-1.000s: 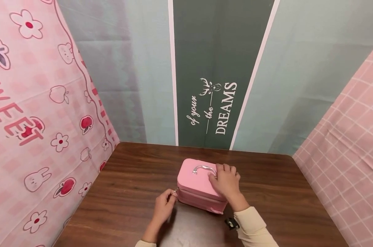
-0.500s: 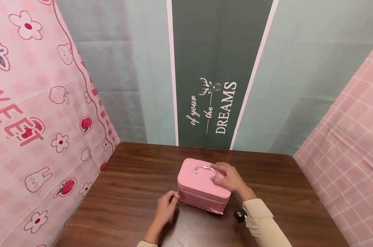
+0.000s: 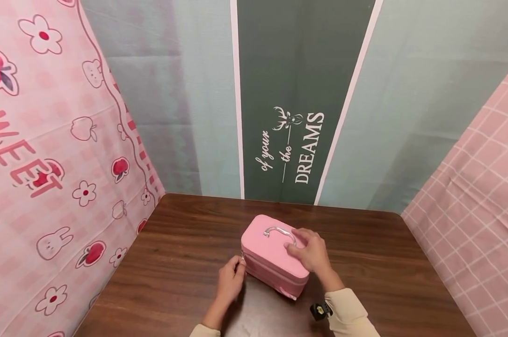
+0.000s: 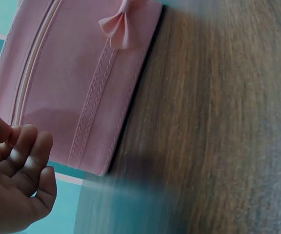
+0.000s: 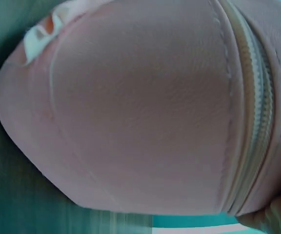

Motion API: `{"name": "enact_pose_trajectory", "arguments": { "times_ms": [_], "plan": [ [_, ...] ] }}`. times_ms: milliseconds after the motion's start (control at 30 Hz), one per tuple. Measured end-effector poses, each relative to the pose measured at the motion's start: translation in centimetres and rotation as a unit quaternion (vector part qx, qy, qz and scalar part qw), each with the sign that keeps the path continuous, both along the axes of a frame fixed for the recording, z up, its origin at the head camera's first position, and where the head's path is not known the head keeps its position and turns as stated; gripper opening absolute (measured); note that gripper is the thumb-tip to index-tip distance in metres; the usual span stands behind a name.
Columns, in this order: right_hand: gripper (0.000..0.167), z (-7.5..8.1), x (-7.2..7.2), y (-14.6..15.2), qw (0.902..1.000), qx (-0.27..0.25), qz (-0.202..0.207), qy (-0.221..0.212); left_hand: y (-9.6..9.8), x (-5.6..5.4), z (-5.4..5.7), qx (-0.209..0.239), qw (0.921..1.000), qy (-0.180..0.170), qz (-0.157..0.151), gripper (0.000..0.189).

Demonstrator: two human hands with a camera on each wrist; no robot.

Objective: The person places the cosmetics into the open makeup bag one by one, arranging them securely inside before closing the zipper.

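Note:
A pink cosmetic case (image 3: 271, 252) with a silver curved handle (image 3: 280, 230) on its lid stands on the table. My left hand (image 3: 231, 277) pinches the zipper pull (image 3: 243, 256) at the case's left front corner. In the left wrist view, its fingertips (image 4: 29, 134) meet at the end of the zipper (image 4: 30, 68), and the pull is mostly hidden. My right hand (image 3: 312, 252) grips the lid's right end, thumb on top beside the handle. The right wrist view shows the rounded case side, zipper teeth (image 5: 257, 97) and a bit of hand (image 5: 277, 214).
The brown wooden table (image 3: 186, 234) extends around the case. A pink bow (image 4: 123, 29) sits low on the case front. Printed pink cloth (image 3: 85, 140) hangs at left, checked pink cloth (image 3: 481, 196) at right, and a green-grey curtain (image 3: 296, 70) behind.
The case has turned slightly, its right front corner swinging nearer. My left hand has moved a little right, still pinching the pull. My right hand has shifted its hold on the lid.

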State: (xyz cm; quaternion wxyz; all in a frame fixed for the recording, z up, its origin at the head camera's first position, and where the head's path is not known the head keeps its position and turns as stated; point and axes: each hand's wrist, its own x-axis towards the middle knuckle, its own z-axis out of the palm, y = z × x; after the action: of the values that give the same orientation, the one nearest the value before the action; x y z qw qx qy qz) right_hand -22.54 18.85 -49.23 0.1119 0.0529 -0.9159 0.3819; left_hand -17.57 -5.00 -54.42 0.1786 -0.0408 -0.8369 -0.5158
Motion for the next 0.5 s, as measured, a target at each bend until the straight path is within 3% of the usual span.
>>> {"name": "enact_pose_trajectory", "arguments": {
  "times_ms": [267,500],
  "plan": [
    [0.053,0.0,1.8,-2.0,0.9966,-0.013,-0.079,0.018,0.3,-0.1,0.0,-0.011,0.9997,0.018,-0.008,0.013],
    [0.052,0.0,2.9,-4.3,0.9853,-0.027,-0.167,0.028,1.3,0.3,0.2,-0.024,0.9984,0.036,-0.036,0.017]
  ]
}}
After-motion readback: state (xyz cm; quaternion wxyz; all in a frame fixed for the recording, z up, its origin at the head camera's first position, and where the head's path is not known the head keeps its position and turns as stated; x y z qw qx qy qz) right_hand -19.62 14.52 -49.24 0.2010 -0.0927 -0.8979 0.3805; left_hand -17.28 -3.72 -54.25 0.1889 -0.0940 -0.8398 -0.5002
